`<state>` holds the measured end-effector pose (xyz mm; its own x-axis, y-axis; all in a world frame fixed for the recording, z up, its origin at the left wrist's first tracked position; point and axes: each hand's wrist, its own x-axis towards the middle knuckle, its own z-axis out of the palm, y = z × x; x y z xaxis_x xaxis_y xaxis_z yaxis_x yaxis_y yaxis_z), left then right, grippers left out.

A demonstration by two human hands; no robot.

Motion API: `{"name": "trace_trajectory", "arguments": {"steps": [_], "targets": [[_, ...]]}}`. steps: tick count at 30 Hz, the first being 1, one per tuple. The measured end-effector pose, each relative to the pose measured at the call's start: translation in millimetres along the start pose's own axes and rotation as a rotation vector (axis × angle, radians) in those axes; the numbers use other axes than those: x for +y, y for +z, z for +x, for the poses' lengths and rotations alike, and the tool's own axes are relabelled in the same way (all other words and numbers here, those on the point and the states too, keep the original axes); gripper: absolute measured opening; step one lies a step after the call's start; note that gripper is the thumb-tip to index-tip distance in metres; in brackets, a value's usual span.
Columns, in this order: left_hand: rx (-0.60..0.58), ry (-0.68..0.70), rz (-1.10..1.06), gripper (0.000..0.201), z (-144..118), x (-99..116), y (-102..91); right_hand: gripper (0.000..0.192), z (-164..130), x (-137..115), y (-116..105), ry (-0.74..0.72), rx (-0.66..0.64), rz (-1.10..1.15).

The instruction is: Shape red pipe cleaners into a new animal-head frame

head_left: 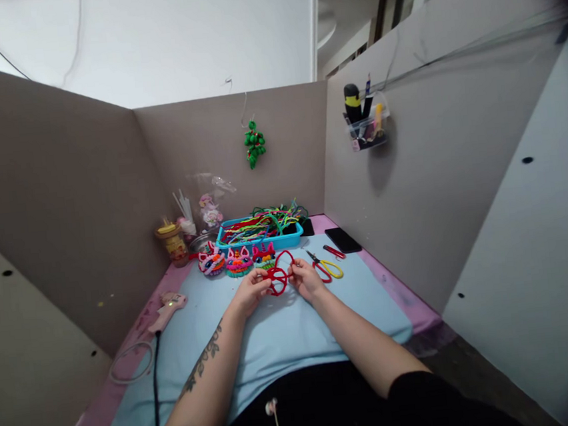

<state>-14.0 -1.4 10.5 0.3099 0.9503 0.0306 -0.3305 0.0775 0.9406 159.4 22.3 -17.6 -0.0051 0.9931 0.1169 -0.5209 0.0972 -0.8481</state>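
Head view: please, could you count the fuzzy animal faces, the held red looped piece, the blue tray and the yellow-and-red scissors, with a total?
Fuzzy animal faces: 3
Red looped piece: 1
Blue tray: 1
Yellow-and-red scissors: 1
Total: 6

Grey-brown partitions [188, 152] on three sides of a pink table [423, 317], white wall [197, 37] beyond.

blk phone [343, 240] R side | drink cup [172, 245] back L | grn ornmt [254, 141] hung
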Motion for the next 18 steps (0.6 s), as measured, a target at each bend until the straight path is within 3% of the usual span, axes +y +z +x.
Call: {"name": "trace_trajectory", "arguments": {"steps": [5, 14, 18], "targets": [[-0.040, -0.009, 0.049, 0.035, -2, -2, 1.0, 0.027, 1, 4, 0, -0.034, 0.029, -0.075], [0.052, 0.021, 0.066, 0.040, 4, -6, -2.1, 0.025, -3, 11, 2, -0.266, -0.053, -0.396], [0.107, 0.053, 0.037, 0.040, 7, -7, -5.3, 0.021, -5, 13, 1, -0.300, -0.055, -0.523]]}}
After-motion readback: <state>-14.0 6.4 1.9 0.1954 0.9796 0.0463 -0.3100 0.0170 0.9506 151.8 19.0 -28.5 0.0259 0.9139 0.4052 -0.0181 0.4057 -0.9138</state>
